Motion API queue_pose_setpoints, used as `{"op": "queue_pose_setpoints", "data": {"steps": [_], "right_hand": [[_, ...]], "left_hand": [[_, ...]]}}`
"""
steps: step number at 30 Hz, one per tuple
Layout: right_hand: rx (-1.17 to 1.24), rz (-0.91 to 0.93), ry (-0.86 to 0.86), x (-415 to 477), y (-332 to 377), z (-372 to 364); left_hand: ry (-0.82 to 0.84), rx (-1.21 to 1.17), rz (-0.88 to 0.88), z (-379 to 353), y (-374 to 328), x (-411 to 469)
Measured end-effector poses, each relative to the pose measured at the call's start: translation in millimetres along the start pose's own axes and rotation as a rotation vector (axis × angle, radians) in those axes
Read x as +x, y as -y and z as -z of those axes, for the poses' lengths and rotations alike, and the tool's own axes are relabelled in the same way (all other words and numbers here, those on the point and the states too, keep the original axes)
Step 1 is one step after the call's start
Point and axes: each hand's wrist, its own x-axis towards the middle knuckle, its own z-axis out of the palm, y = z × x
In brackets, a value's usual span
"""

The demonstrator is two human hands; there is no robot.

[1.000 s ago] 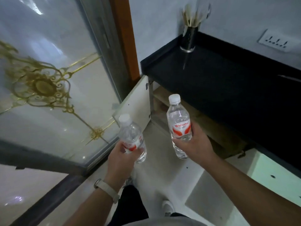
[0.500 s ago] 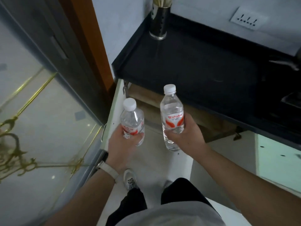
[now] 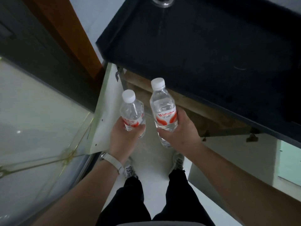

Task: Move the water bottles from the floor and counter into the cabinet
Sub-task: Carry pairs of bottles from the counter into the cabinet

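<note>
The left grip point(image 3: 125, 141) is holding a clear white-capped plastic water bottle point(image 3: 132, 112) upright; the right grip point(image 3: 180, 132) is clasping a second matching bottle point(image 3: 164, 110), the open wooden cabinet point(image 3: 192, 115) lying just beyond both grips, under the black bench point(image 3: 195, 46)

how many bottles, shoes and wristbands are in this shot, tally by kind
water bottles: 2, left bottle in the left hand, right bottle in the right hand
shoes: 2, left shoe, right shoe
wristbands: 1, wristband on the left wrist
total: 5
</note>
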Motion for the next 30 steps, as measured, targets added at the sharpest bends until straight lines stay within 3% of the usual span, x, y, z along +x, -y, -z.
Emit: {"op": "queue_pose_setpoints", "data": {"steps": [11, 19, 30], "right_hand": [[-0.035, 0.068, 0.093, 91, -104, -65], [0.169, 0.115, 0.059, 173, -196, -131], [0.292, 0.423, 0.000, 267, -261, -192]], "left_hand": [[-0.153, -0.097, 0.038, -79, 91, 77], [-0.172, -0.161, -0.127, -136, 186, 175], [-0.186, -0.157, -0.345, -172, 246, 280]]}}
